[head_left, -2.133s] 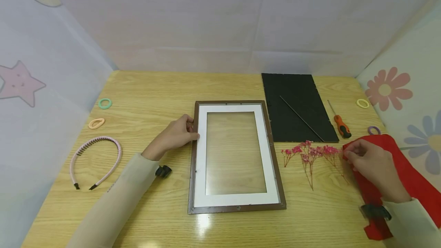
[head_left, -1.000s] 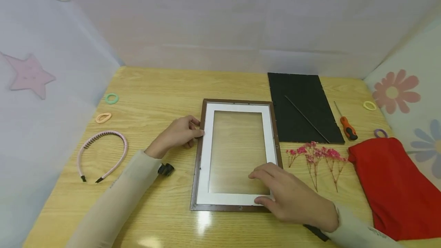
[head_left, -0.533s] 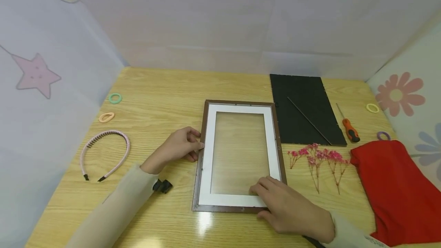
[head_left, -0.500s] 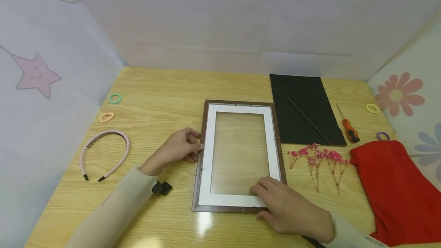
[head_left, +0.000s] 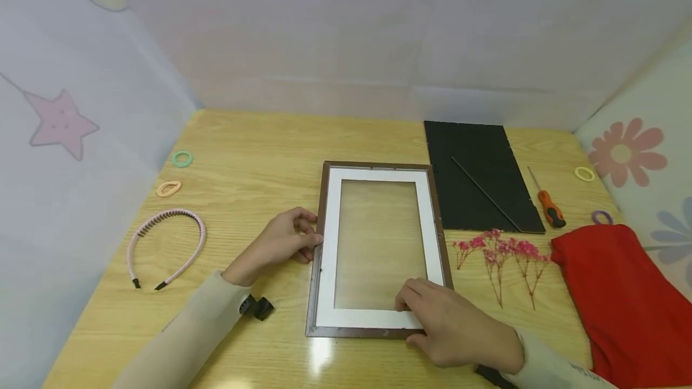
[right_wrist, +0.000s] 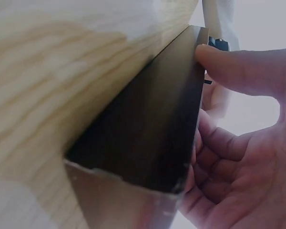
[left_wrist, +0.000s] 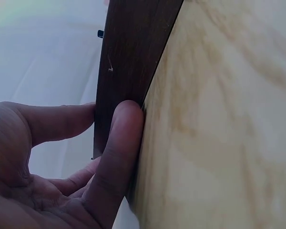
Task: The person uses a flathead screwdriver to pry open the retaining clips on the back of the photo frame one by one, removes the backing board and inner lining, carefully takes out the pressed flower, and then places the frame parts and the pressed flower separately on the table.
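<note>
A brown picture frame (head_left: 357, 333) lies face down with a white mat (head_left: 357, 318) and a clear pane inside its rim. My left hand (head_left: 283, 238) holds the left side, thumb on the rim and fingers against the outer wall. In the left wrist view, two digits of the left hand (left_wrist: 62, 162) touch the dark frame wall (left_wrist: 133, 52). My right hand (head_left: 459, 326) grips the lower right corner, fingers bent over onto the mat and thumb at the front edge. The right wrist view shows the right hand (right_wrist: 243, 162) along the frame's outer wall (right_wrist: 148, 119).
Right of the frame lie pink dried flower sprigs (head_left: 496, 251), a black backing board (head_left: 465, 212) with a thin rod (head_left: 478, 186), a screwdriver (head_left: 548, 206) and red cloth (head_left: 627, 299). A pink headband (head_left: 201, 245) is at left. Small coloured rings sit near both side edges.
My right hand has moved left from the flower sprigs beside the red cloth to the frame's lower right corner. My left hand has stayed on the frame's left side.
</note>
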Demonstrator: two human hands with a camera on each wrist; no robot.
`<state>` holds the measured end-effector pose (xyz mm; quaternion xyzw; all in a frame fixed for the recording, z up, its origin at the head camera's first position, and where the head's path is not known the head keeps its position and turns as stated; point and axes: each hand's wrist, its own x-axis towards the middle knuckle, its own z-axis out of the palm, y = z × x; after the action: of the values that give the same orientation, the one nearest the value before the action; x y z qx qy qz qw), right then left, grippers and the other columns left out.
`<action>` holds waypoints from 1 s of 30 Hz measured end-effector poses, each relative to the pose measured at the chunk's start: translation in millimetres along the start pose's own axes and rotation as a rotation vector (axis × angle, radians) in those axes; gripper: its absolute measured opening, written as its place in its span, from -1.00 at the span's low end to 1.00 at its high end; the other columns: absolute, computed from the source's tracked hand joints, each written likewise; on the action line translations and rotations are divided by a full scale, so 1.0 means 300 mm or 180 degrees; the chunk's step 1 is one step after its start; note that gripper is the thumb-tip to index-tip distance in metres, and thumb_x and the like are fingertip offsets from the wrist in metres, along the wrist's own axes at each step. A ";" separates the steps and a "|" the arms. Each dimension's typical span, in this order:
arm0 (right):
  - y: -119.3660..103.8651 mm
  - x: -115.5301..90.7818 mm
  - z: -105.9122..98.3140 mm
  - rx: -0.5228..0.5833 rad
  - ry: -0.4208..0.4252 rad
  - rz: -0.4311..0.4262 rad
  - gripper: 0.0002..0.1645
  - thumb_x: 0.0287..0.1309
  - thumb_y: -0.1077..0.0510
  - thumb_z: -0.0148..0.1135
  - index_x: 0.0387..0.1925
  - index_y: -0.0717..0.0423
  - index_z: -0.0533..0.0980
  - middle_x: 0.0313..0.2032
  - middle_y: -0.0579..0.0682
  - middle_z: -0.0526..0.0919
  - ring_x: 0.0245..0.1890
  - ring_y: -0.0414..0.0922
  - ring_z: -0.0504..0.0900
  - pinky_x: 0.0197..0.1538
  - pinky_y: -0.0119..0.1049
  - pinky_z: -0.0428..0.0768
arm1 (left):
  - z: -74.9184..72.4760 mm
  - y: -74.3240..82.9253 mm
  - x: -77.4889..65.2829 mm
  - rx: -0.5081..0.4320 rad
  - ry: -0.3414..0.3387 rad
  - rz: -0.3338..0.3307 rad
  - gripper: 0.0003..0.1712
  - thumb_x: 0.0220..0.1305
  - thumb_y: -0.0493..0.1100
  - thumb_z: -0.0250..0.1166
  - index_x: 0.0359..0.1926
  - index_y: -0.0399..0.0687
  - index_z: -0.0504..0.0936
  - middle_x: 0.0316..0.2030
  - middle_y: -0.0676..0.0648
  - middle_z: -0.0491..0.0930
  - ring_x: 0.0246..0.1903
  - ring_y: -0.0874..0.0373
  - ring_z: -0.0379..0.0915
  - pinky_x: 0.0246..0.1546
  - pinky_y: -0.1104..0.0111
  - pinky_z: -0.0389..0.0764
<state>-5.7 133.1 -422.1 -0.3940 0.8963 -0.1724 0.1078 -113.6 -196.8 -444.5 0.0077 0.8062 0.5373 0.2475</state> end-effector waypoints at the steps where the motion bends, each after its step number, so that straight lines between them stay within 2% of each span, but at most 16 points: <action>1: 0.001 0.000 0.000 0.0020 0.0003 0.0001 -0.51 -0.06 0.05 0.58 -0.14 -0.09 0.47 -0.20 -0.27 0.53 -0.23 -0.38 0.41 -0.15 -0.41 0.59 | -0.001 -0.001 -0.001 -0.0011 0.0005 0.0003 -0.42 0.29 -0.23 0.37 0.27 -0.29 0.40 -0.15 -0.22 0.60 -0.49 0.06 0.67 -0.38 0.19 0.81; 12: 0.030 0.006 -0.013 0.0287 -0.0028 -0.0146 -0.47 -0.12 0.03 0.66 -0.14 -0.08 0.52 -0.20 -0.27 0.57 -0.23 -0.41 0.46 -0.16 -0.45 0.62 | -0.001 -0.005 -0.003 -0.0134 -0.0011 -0.0025 -0.44 0.30 -0.24 0.37 0.26 -0.27 0.41 -0.13 -0.23 0.60 -0.50 0.08 0.66 -0.38 0.19 0.81; 17: 0.034 0.010 -0.006 0.0355 0.0119 -0.0162 -0.61 0.00 0.16 0.57 -0.17 -0.09 0.54 -0.25 -0.27 0.59 -0.29 -0.41 0.47 -0.21 -0.48 0.61 | -0.003 -0.012 -0.007 -0.0206 -0.0005 -0.0070 -0.44 0.30 -0.25 0.37 0.26 -0.27 0.41 -0.11 -0.23 0.58 -0.50 0.09 0.66 -0.37 0.20 0.81; 21: 0.035 0.013 -0.007 0.0275 0.0168 -0.0171 -0.68 0.06 0.17 0.51 -0.18 -0.10 0.55 -0.26 -0.29 0.61 -0.30 -0.42 0.47 -0.21 -0.46 0.61 | -0.004 -0.012 -0.010 -0.0226 -0.0008 -0.0078 -0.43 0.31 -0.24 0.37 0.27 -0.28 0.40 -0.10 -0.23 0.58 -0.49 0.09 0.66 -0.37 0.20 0.81; 27: 0.030 0.013 -0.023 0.0484 -0.0066 -0.0106 -0.64 0.05 0.12 0.54 -0.15 -0.13 0.55 -0.21 -0.29 0.58 -0.32 -0.42 0.46 -0.24 -0.49 0.57 | -0.004 -0.009 -0.009 -0.0236 -0.0006 -0.0088 -0.42 0.30 -0.24 0.37 0.27 -0.27 0.40 -0.10 -0.22 0.58 -0.48 0.08 0.65 -0.36 0.20 0.81; 30: 0.023 0.007 -0.022 0.0533 -0.0040 -0.0160 -0.64 0.06 0.14 0.53 -0.14 -0.11 0.56 -0.19 -0.27 0.59 -0.30 -0.42 0.49 -0.24 -0.50 0.60 | -0.004 -0.009 -0.008 -0.0243 -0.0022 -0.0089 -0.42 0.30 -0.24 0.38 0.27 -0.27 0.40 -0.10 -0.23 0.58 -0.48 0.08 0.66 -0.36 0.20 0.81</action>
<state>-13.8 137.5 -418.7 -0.4070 0.8679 -0.2469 0.1416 -111.4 -199.7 -445.4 -0.0112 0.7843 0.5641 0.2579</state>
